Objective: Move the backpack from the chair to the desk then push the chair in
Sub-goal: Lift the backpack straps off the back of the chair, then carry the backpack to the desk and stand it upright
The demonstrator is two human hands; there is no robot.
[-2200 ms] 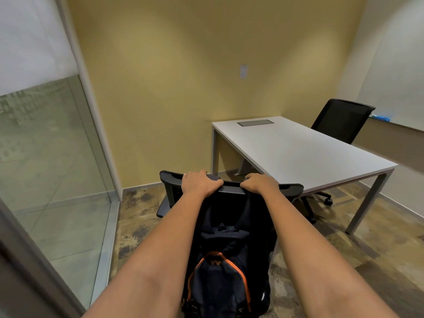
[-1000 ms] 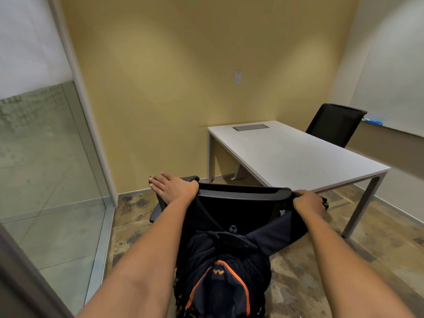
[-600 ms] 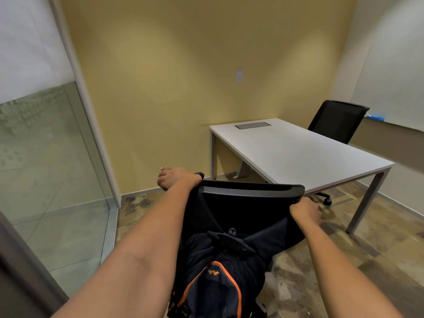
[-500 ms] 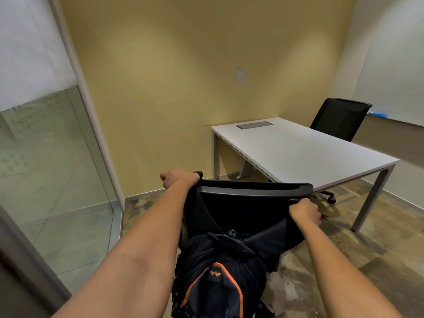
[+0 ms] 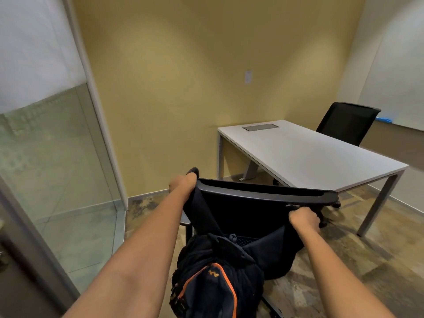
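A dark navy backpack (image 5: 213, 278) with orange trim hangs behind the back of a black office chair (image 5: 263, 195), right in front of me. Its two straps run up over the backrest's corners. My left hand (image 5: 182, 185) is closed on the left strap at the top-left corner of the backrest. My right hand (image 5: 304, 218) is closed on the right strap, a little below the top-right corner. The white desk (image 5: 309, 152) stands just beyond the chair, to the right, with a bare top apart from a grey cable hatch (image 5: 260, 127).
A second black chair (image 5: 346, 122) stands on the far side of the desk. A glass partition with a metal frame (image 5: 101, 134) lines the left side. The yellow wall closes the room ahead. Patterned floor lies between chair and partition.
My hands have moved from the middle of the backrest's top edge out to its corners and closed on the straps. The right strap is now pulled lower and outward.
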